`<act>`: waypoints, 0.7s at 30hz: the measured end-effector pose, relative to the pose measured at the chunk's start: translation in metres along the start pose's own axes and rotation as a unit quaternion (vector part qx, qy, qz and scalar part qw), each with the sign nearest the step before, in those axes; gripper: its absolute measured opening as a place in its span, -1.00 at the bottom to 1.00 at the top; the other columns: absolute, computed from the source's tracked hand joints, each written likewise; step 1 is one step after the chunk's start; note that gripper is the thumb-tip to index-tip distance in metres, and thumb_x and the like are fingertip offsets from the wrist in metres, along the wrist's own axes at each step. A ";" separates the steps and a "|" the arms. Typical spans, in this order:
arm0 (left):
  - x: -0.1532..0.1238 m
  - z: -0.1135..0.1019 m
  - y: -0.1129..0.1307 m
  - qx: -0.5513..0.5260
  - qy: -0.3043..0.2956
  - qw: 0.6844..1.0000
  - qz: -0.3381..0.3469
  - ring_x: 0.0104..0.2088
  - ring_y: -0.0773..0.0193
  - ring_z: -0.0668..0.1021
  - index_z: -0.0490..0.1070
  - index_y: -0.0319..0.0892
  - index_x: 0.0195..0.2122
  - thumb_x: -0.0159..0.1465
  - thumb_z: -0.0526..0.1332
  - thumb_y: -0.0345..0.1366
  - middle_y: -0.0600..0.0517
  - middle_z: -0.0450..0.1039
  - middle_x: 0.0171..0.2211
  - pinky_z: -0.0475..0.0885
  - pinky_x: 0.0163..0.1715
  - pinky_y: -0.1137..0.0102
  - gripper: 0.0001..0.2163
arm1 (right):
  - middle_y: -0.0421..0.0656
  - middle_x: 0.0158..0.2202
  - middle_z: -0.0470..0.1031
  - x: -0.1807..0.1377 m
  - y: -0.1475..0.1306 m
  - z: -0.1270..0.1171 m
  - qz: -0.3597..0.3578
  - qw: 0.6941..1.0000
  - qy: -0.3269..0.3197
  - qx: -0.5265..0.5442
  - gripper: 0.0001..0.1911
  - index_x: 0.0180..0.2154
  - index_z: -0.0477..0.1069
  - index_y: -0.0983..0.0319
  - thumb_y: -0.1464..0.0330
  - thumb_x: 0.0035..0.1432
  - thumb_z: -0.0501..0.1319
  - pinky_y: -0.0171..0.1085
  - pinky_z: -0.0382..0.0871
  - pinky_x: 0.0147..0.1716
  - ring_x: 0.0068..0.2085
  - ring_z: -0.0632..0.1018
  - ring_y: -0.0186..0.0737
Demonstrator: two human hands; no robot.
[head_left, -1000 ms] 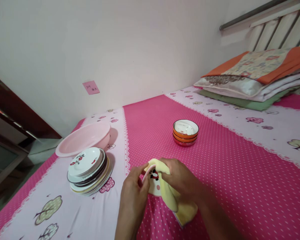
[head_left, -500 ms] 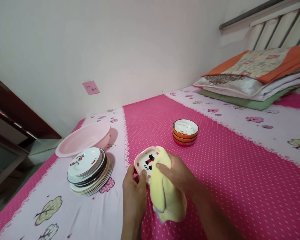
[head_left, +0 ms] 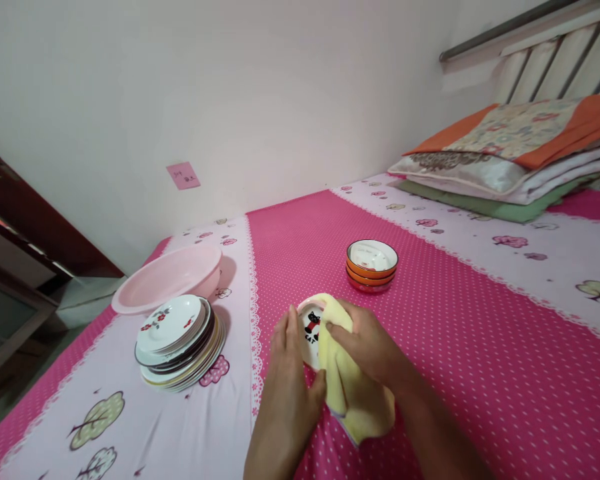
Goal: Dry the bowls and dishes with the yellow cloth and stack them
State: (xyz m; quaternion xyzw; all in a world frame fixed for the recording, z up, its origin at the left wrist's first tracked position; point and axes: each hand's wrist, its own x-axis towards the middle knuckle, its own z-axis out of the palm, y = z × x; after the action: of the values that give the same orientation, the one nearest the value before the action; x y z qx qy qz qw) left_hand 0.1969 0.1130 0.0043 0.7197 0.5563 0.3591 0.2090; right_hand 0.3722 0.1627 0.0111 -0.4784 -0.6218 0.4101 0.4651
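A small white dish point(head_left: 310, 343) with a pink rim, a black cat picture and lettering is held up between my hands, tilted toward me. My left hand point(head_left: 293, 380) grips its left side, the fingers straight along the edge and the thumb at the near corner. A yellow cloth point(head_left: 353, 400) covers the dish's right part and hangs down in folds. My right hand point(head_left: 363, 340) is closed on this cloth and, through it, on the dish's right edge, with the thumb on top. The fingers beneath the cloth are hidden.
Left on the bed stands a stack of plates point(head_left: 173, 327), a pink basin point(head_left: 167, 277) behind it. Several stacked orange-sided bowls point(head_left: 371, 260) sit beyond my right hand. Pillows and folded bedding point(head_left: 510, 157) lie at the far right, beside the wall point(head_left: 280, 100).
The dish and cloth have shifted slightly to the right. My left hand has moved from pinching the dish's left corner to lying along its side with straighter fingers.
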 end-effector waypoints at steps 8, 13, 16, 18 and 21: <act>0.005 0.009 -0.003 0.017 0.031 0.999 -0.020 0.52 -0.16 0.00 -0.21 -0.10 0.55 0.13 0.38 -0.38 -0.25 -0.07 0.52 0.07 0.43 -0.11 0.04 | -0.05 -0.18 0.65 -0.002 0.000 -0.010 0.067 0.987 -0.081 0.122 -0.57 -0.06 0.52 0.30 0.08 0.26 0.29 -0.20 0.49 -0.24 -0.17 0.64 -0.02; 0.006 0.007 0.000 0.062 0.056 0.997 -0.008 0.47 -0.13 0.13 -0.17 -0.10 0.53 0.08 0.38 -0.43 -0.23 0.07 0.45 0.15 0.40 -0.06 0.04 | 0.01 -0.14 0.67 -0.004 -0.001 -0.010 0.105 0.967 -0.101 0.210 -0.41 -0.03 0.54 0.30 -0.09 0.23 0.31 -0.17 0.52 -0.20 -0.17 0.66 0.01; 0.008 0.006 0.000 0.072 0.066 0.995 -0.008 0.45 -0.16 0.16 -0.19 -0.08 0.53 0.06 0.39 -0.45 -0.24 0.11 0.42 0.19 0.38 -0.09 0.07 | 0.01 -0.15 0.67 -0.005 0.001 -0.008 0.135 0.955 -0.086 0.249 -0.39 -0.05 0.55 0.29 -0.13 0.21 0.32 -0.16 0.54 -0.20 -0.18 0.67 0.03; 0.008 0.006 -0.001 0.072 0.060 0.996 -0.008 0.45 -0.19 0.15 -0.21 -0.08 0.53 0.05 0.43 -0.42 -0.26 0.10 0.42 0.19 0.37 -0.13 0.10 | 0.01 -0.14 0.68 -0.006 0.002 -0.007 0.159 0.946 -0.067 0.276 -0.38 -0.06 0.56 0.27 -0.14 0.17 0.34 -0.15 0.55 -0.21 -0.19 0.67 0.04; 0.009 0.005 -0.001 0.071 0.045 0.996 -0.008 0.48 -0.21 0.08 -0.23 -0.08 0.54 0.07 0.44 -0.39 -0.27 0.04 0.46 0.16 0.38 -0.16 0.11 | -0.02 -0.17 0.69 -0.005 0.005 -0.007 0.173 0.938 -0.040 0.298 -0.39 -0.09 0.56 0.25 -0.15 0.14 0.36 -0.19 0.54 -0.26 -0.23 0.68 0.01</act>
State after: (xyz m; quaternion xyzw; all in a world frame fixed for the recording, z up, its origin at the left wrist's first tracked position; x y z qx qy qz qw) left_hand 0.2011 0.1226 0.0023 0.7115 0.5948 0.3490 0.1347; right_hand 0.3807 0.1588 0.0067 -0.4012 -0.3971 0.6694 0.4829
